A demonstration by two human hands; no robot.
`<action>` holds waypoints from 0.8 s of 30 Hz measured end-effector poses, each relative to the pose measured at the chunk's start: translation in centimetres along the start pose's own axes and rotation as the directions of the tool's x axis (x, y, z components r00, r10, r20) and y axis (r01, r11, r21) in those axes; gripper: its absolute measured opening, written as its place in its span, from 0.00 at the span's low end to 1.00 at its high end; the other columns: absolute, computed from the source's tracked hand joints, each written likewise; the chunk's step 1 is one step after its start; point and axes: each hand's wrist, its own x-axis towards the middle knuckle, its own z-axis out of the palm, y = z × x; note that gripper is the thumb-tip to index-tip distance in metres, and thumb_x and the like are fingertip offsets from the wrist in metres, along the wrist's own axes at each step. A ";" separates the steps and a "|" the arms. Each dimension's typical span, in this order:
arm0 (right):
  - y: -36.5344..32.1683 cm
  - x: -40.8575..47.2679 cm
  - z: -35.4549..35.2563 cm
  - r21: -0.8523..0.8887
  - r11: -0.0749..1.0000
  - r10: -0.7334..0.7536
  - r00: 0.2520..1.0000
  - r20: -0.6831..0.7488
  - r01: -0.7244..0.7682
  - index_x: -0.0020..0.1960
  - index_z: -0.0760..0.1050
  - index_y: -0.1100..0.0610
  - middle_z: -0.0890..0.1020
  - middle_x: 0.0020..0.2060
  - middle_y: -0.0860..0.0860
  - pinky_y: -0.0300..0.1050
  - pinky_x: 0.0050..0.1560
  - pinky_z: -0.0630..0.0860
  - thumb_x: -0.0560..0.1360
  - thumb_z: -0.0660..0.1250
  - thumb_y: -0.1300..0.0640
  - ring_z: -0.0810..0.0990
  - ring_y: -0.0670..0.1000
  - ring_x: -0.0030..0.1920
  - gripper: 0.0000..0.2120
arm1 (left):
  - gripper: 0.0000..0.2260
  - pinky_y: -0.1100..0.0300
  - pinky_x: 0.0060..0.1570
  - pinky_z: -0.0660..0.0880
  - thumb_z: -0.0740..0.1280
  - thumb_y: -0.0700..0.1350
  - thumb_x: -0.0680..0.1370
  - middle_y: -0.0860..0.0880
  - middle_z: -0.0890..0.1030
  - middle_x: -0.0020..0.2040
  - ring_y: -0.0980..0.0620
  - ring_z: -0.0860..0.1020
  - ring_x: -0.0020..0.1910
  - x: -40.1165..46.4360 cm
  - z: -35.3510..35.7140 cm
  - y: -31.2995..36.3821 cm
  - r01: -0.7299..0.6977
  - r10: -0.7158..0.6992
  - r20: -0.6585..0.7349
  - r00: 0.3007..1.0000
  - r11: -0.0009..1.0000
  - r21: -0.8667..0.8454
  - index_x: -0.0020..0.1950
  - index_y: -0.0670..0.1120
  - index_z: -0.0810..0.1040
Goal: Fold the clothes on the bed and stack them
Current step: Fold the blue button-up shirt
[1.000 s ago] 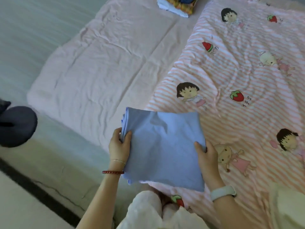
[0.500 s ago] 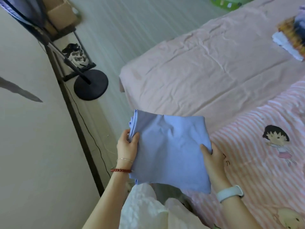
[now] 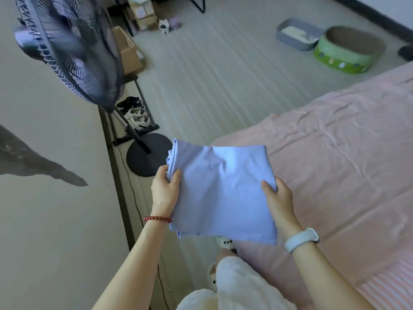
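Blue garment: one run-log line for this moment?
phase: carry | blue garment: folded, held off the bed | left hand: grips left edge | right hand: grips right edge | stack: not in view

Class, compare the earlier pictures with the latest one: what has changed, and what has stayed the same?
The view has swung left, away from the striped cartoon quilt and the stacked clothes, toward the fan and floor. The folded blue cloth went with it, off the quilt. Unchanged: left hand and right hand grip its opposite edges.

I note a plain light-blue folded garment (image 3: 223, 193), a pink bed sheet (image 3: 335, 153), a pink-and-white striped blanket (image 3: 393, 287), a black fan (image 3: 73, 52), a green round tub (image 3: 348, 52), a grey tray (image 3: 297, 34), a red bead bracelet (image 3: 157, 219).
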 end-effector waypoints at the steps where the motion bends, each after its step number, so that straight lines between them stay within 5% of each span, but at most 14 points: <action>1: -0.8 1.6 0.8 -0.009 1.000 -0.004 1.000 -0.005 0.004 0.37 0.71 0.56 0.73 0.29 0.48 0.32 0.25 0.65 0.74 0.63 0.60 0.68 0.41 0.26 0.07 | 0.02 0.56 0.40 0.71 0.64 0.42 0.76 0.50 0.73 0.36 0.51 0.71 0.37 1.7 0.3 0.5 -0.001 0.001 0.000 1.000 1.000 0.004 0.44 0.45 0.72; 15: -12.1 21.5 12.0 -0.053 0.998 -0.020 1.000 -0.017 0.019 0.35 0.67 0.58 0.69 0.29 0.50 0.38 0.28 0.63 0.74 0.64 0.62 0.65 0.47 0.29 0.11 | 0.01 0.61 0.37 0.70 0.65 0.43 0.76 0.54 0.74 0.36 0.55 0.72 0.35 25.1 3.9 7.0 0.025 -0.025 -0.039 0.999 1.000 -0.017 0.46 0.48 0.73; 24: -16.1 32.3 18.7 0.016 1.000 0.010 0.978 -0.206 -0.007 0.30 0.62 0.53 0.66 0.24 0.44 0.42 0.29 0.59 0.74 0.64 0.62 0.62 0.46 0.27 0.17 | 0.01 0.75 0.28 0.66 0.63 0.42 0.77 0.55 0.72 0.33 0.59 0.70 0.32 40.6 8.0 11.7 -0.084 0.083 0.060 0.995 0.996 0.019 0.47 0.47 0.72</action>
